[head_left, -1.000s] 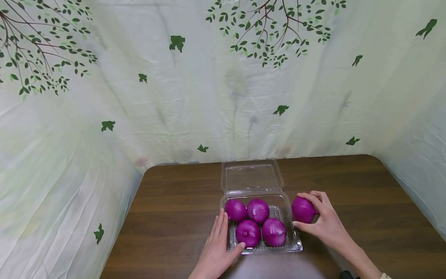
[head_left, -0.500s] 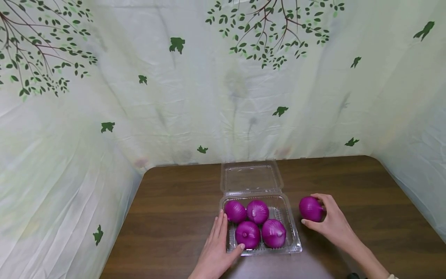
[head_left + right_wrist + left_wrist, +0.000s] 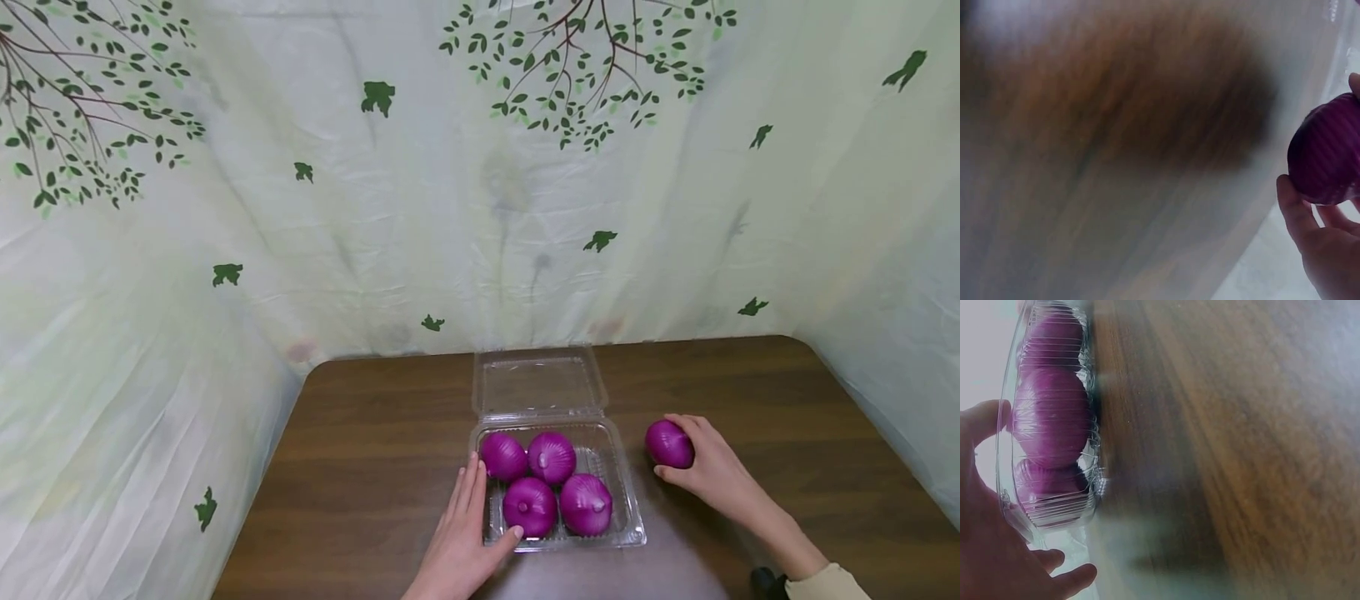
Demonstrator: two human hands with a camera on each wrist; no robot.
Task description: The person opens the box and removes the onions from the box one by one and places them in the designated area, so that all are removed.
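Note:
In the head view, a clear plastic clamshell box [image 3: 628, 525] lies with its lid back and several purple onions [image 3: 530, 507] inside. My left hand [image 3: 463, 533] rests along the box's left side and near corner, fingers straight and thumb at the front rim. The left wrist view shows the same hand [image 3: 997, 531] against the rim, with onions [image 3: 1054, 419] behind the ribbed wall. Right of the box, my right hand [image 3: 708, 467] grips another purple onion [image 3: 667, 443] between thumb and fingers. That onion [image 3: 1329, 153] appears in the right wrist view, held apart from the box.
The transparent lid [image 3: 538, 382] lies toward the table's back edge. A brown wooden table [image 3: 375, 467] extends on both sides of the box. Behind it hangs a pale curtain [image 3: 420, 208] printed with leaves. Some dark object [image 3: 765, 582] sits by the right sleeve.
My right hand has carried its onion away from the box's right rim, out to the right. The left hand has stayed at the box, and the onions inside have not moved.

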